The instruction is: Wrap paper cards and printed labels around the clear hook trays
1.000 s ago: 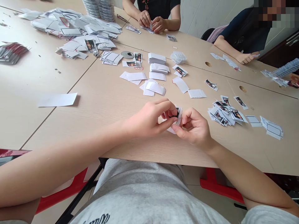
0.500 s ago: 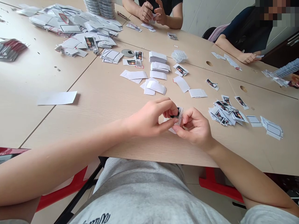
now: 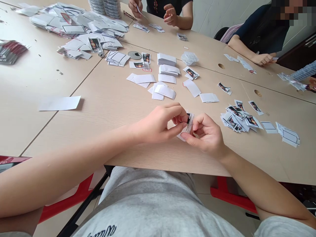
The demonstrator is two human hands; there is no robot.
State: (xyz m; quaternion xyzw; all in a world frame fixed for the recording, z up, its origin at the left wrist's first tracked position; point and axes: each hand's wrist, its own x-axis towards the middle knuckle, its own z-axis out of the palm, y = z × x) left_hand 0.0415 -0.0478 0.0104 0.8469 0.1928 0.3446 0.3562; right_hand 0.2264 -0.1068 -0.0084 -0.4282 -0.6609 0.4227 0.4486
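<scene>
Near the table's front edge, both my hands meet at a small white card with a black printed panel and a clear plastic strip [image 3: 189, 127]. My left hand [image 3: 165, 123] is closed, thumb and index finger pinching the card from the left. From the right, my right hand [image 3: 208, 133] grips its edge, the thumb on the lower corner and the other fingers curled behind. Fingers hide much of the card. Off to the right lies a loose pile of black-printed cards [image 3: 239, 118]. Folded white papers [image 3: 163, 91] lie beyond my hands.
A large heap of white papers [image 3: 76, 28] covers the far left. Stacked white cards [image 3: 167, 60], a roll of grey tape [image 3: 135, 55] and clear plastic pieces [image 3: 189, 58] stand mid-table. One white sheet [image 3: 60, 103] lies left. Two people sit across the table.
My left thumb has shifted slightly up on the card; my right hand stays nearly still. Across the table, a co-worker's hands have moved apart, one now lifting a white paper.
</scene>
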